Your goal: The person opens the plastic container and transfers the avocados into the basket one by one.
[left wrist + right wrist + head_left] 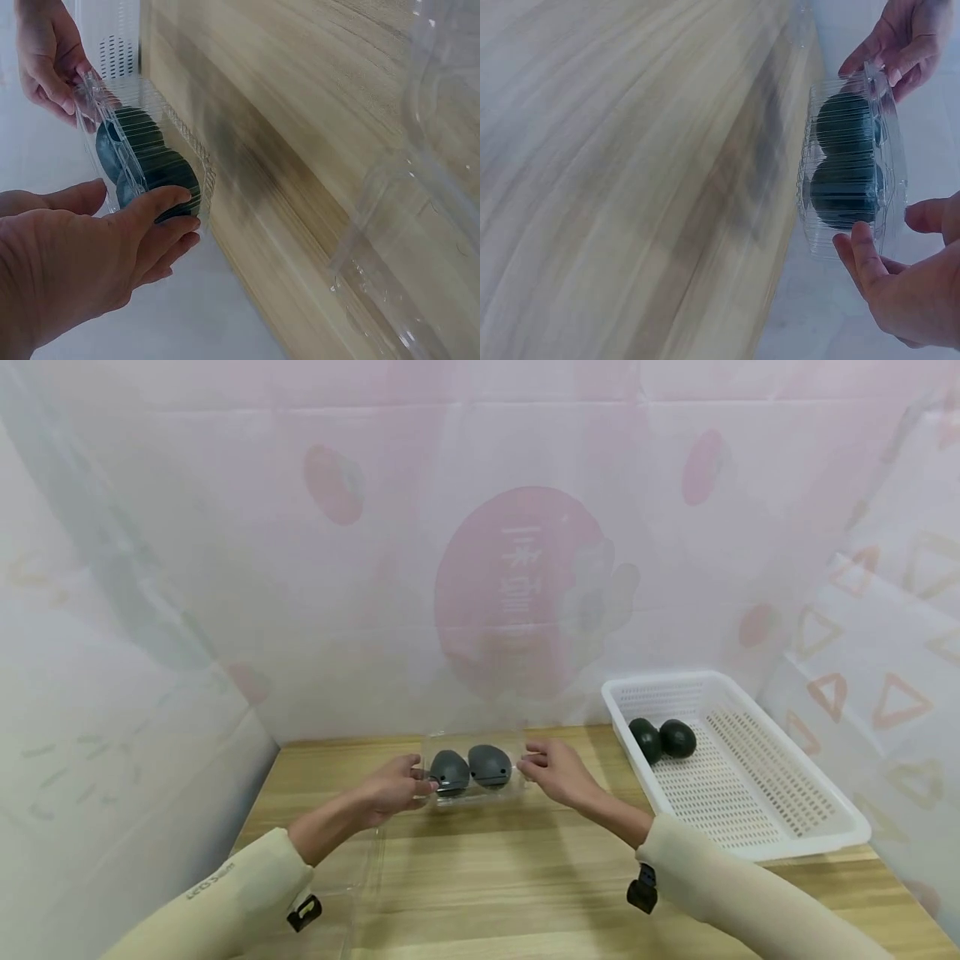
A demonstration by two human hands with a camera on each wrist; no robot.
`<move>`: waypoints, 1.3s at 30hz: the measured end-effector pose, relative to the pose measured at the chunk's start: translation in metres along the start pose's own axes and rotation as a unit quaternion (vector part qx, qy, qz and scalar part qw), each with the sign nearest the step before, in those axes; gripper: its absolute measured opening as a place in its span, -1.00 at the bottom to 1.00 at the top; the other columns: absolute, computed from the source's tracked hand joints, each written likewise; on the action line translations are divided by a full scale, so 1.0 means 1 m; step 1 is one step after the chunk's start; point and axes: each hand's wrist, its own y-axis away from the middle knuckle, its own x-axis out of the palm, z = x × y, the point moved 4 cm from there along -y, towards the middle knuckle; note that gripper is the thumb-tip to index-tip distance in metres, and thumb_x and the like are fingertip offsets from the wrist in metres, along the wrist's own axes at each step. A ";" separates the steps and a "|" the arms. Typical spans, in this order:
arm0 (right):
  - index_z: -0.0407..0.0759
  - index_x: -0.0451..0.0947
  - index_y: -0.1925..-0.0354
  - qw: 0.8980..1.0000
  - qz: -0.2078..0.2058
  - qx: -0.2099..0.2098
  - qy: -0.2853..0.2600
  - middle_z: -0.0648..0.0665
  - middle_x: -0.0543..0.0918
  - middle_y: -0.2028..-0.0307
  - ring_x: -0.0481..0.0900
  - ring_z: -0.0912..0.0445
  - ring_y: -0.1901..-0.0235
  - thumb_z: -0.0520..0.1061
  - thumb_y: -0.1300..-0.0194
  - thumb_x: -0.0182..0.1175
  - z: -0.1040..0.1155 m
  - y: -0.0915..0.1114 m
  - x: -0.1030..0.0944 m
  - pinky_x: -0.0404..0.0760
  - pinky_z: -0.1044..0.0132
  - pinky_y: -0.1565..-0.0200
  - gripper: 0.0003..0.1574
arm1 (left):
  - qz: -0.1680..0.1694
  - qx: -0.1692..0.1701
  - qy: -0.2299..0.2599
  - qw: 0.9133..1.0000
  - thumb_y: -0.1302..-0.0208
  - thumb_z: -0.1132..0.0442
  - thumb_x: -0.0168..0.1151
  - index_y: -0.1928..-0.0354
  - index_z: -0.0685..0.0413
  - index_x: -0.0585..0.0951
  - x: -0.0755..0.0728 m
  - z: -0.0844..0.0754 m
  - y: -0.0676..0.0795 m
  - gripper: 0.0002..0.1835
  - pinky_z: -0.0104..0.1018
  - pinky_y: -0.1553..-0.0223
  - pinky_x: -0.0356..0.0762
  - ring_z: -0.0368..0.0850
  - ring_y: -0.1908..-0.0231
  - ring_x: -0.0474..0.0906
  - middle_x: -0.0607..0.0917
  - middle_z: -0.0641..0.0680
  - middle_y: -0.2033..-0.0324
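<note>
A clear plastic clamshell box [480, 795] with two dark green avocados [159, 171] inside is held above the far part of the table. My left hand [392, 789] grips its left end, thumb on one side and fingers on the other. The right hand [558, 770] pinches the right end between thumb and fingers. In the right wrist view the ribbed box [840, 240] hangs tilted, and its lid side looks closed over the avocados. Both avocados lie side by side within it.
A white perforated basket [795, 847] stands at the right of the wooden table [480, 893], with two more dark green avocados [678, 739] in its far left corner. More clear plastic boxes [390, 292] lie at the left. Printed cloth walls [360, 610] enclose the table.
</note>
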 end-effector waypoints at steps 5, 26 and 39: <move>-0.56 0.39 -0.42 1.000 0.001 0.002 0.023 -0.46 0.69 -0.18 0.70 -0.24 -0.19 -0.20 -0.59 0.18 -0.007 0.006 -0.005 0.70 -0.07 -0.14 -0.38 | 0.003 -0.009 -0.011 1.000 -0.54 0.52 0.08 -0.58 0.60 -0.22 0.011 0.004 -0.005 -0.16 0.27 -0.42 0.34 0.54 -0.50 0.16 0.07 0.68 -0.50; -0.65 0.38 -0.38 0.997 0.011 0.007 0.072 -0.44 0.75 -0.08 0.72 -0.26 -0.13 -0.25 -0.57 0.17 -0.033 0.023 -0.009 0.71 -0.09 -0.11 -0.40 | 0.006 -0.028 -0.037 0.999 -0.51 0.54 0.13 -0.61 0.54 -0.15 0.036 0.015 -0.016 -0.14 0.23 -0.37 0.44 0.49 -0.44 0.33 0.16 0.65 -0.49; -0.64 0.43 -0.34 0.997 0.005 0.007 0.077 -0.40 0.78 -0.01 0.76 -0.24 -0.08 -0.23 -0.56 0.20 -0.042 0.030 -0.009 0.72 -0.09 -0.08 -0.42 | 0.005 -0.035 -0.050 0.998 -0.51 0.51 0.16 -0.63 0.50 -0.13 0.042 0.021 -0.018 -0.14 0.20 -0.36 0.46 0.45 -0.40 0.40 0.23 0.62 -0.47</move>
